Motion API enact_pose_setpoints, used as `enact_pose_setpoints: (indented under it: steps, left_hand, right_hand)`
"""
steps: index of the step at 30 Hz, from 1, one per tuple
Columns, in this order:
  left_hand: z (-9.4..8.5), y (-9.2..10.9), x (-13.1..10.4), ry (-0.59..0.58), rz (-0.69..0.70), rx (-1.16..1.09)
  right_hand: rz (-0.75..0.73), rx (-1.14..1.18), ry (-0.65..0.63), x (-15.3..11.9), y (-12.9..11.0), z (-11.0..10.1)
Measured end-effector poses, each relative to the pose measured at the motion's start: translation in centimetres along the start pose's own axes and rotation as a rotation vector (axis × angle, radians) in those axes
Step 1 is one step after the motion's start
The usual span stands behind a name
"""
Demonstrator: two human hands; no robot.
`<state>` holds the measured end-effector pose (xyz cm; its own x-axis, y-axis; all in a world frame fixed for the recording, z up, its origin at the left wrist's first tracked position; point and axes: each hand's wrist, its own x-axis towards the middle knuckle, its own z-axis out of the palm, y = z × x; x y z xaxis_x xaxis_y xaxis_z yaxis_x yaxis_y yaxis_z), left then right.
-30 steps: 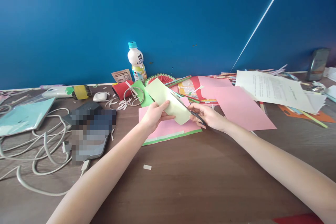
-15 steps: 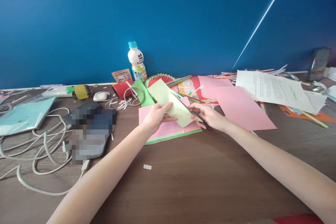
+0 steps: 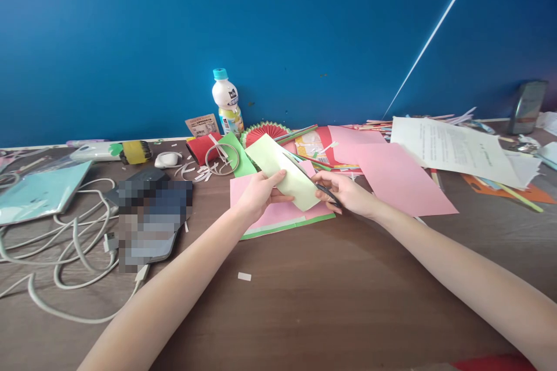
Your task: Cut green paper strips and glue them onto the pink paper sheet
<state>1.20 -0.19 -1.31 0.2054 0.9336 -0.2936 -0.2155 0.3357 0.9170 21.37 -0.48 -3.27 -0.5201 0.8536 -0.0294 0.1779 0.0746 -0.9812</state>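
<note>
Pale green paper (image 3: 285, 177) has shifted slightly right and nearer. Against a blue wall (image 3: 174, 29), one brown counter (image 3: 326, 295) holds, left to right: one clear sleeve (image 3: 68, 194) containing blue paper (image 3: 43, 188); one capped bottle (image 3: 227, 101); the left hand (image 3: 260, 192), pinching the green paper over pink paper (image 3: 267, 218); one pair of scissors (image 3: 329, 196) against it, gripped by the right hand (image 3: 350, 191).

Soft, diffuse daylight-pale light brightens the light green paper (image 3: 270, 156) and lays a faint sheen on the brown desk (image 3: 300, 307), while the blue wall (image 3: 278, 29) darkens toward the upper right corner. Coarse pixel blocks obscure the phone (image 3: 154, 226) at left; wide-angle distortion stretches the forearms (image 3: 183, 278) near the frame's edges.
</note>
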Motion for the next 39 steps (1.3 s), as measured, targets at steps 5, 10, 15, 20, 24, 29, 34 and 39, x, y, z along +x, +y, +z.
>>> enact_pose_setpoints:
  steps: [5, 10, 15, 20, 24, 29, 34, 39]
  left_hand:
    - [0.2, -0.2, -0.1, -0.038, -0.008, 0.032]
    - [0.4, -0.3, -0.2, -0.055, -0.013, 0.040]
    - [0.5, -0.3, -0.2, -0.065, -0.018, 0.029]
    - [0.5, -0.6, -0.2, -0.092, -0.043, 0.031]
    - [0.5, -1.0, -0.1, -0.111, -0.078, 0.034]
    - [0.6, -1.0, -0.2, -0.108, -0.088, 0.037]
    - [0.7, -1.0, -0.2, -0.117, -0.073, 0.026]
    - [0.7, -1.4, -0.2, -0.119, -0.090, 0.034]
  right_hand:
    - [0.019, 0.053, 0.017, 0.1, 0.2, 0.0]
    - [0.020, 0.038, 0.030, 0.1, 0.4, 0.0]
    - [0.008, 0.013, 0.015, 0.1, 0.4, 0.1]
    - [0.007, 0.021, 0.033, 0.1, 0.3, 0.2]
    - [0.008, -0.009, 0.039, 0.1, 0.1, 0.1]
    - [0.004, -0.029, 0.045, 0.0, -0.1, 0.2]
    - [0.003, -0.031, 0.053, 0.0, -0.3, 0.4]
    - [0.001, -0.028, 0.045, 0.0, -0.1, 0.3]
